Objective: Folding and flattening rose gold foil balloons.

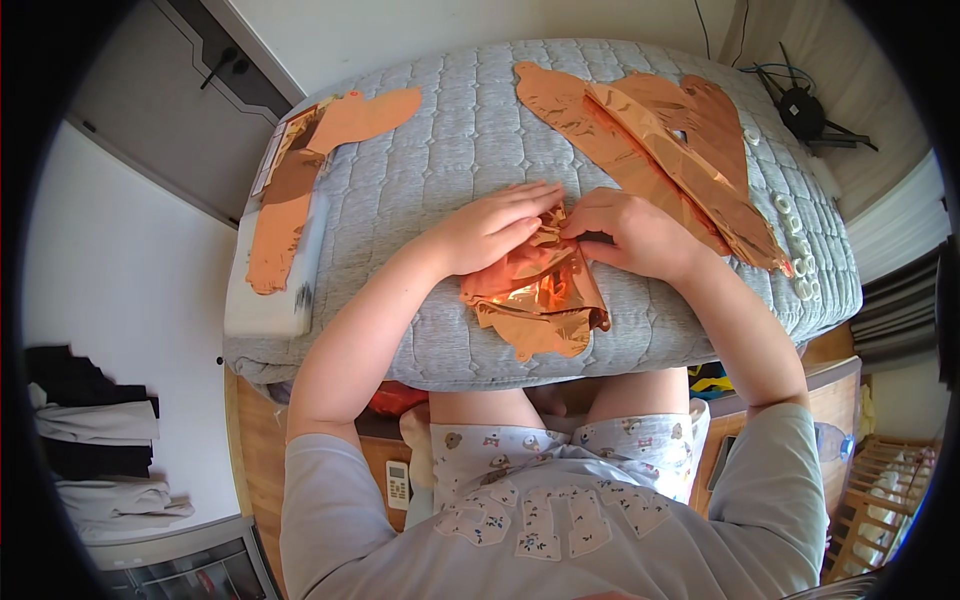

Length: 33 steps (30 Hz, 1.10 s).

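Note:
In front of me on the grey quilted mattress [400, 235] lies a crumpled, folded copper-coloured foil balloon [535, 290], flat and without air. My left hand [500, 225] rests on its far left part with the fingers stretched out. At its far right edge my right hand [632, 232] has its fingers curled in and closed on the foil; the fingertips are partly hidden. The near end of the foil spreads loosely toward the mattress's front edge.
More flat copper foil balloons [650, 150] lie at the far right, beside several small white rolls [795, 240]. Another foil piece [280, 245] rests over a white flat package [262, 310] at left. A black router [803, 112] stands at far right. A remote control [397, 484] lies below.

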{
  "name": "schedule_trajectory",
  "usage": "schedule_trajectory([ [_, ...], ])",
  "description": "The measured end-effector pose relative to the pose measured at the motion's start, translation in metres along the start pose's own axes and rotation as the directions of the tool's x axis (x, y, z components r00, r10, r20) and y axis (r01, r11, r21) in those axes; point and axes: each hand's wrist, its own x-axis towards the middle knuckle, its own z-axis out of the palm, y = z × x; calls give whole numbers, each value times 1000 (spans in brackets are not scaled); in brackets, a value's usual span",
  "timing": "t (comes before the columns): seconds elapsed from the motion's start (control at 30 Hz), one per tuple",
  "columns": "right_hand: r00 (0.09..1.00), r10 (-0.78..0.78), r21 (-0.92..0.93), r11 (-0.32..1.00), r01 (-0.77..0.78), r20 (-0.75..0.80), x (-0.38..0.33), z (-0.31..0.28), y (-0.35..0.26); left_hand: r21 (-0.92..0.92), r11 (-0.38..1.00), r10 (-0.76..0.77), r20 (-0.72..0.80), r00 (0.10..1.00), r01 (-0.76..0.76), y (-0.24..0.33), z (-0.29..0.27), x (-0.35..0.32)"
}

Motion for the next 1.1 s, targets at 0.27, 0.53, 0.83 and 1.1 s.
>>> schedule_trajectory([
  [0.27,994,-50,-165,984,66,100,-2,-9,-13,385,922,33,45,998,-48,6,9,-1],
  [0.53,997,27,-348,938,-1,68,-20,-2,-35,447,891,89,10,996,-84,5,13,-3],
  [0.83,999,-38,-357,933,47,31,-29,8,-31,274,961,18,53,998,-32,0,9,-1],
  [1.1,993,19,-329,944,20,115,-27,2,-36,146,989,-31,21,999,28,-3,10,5],
])
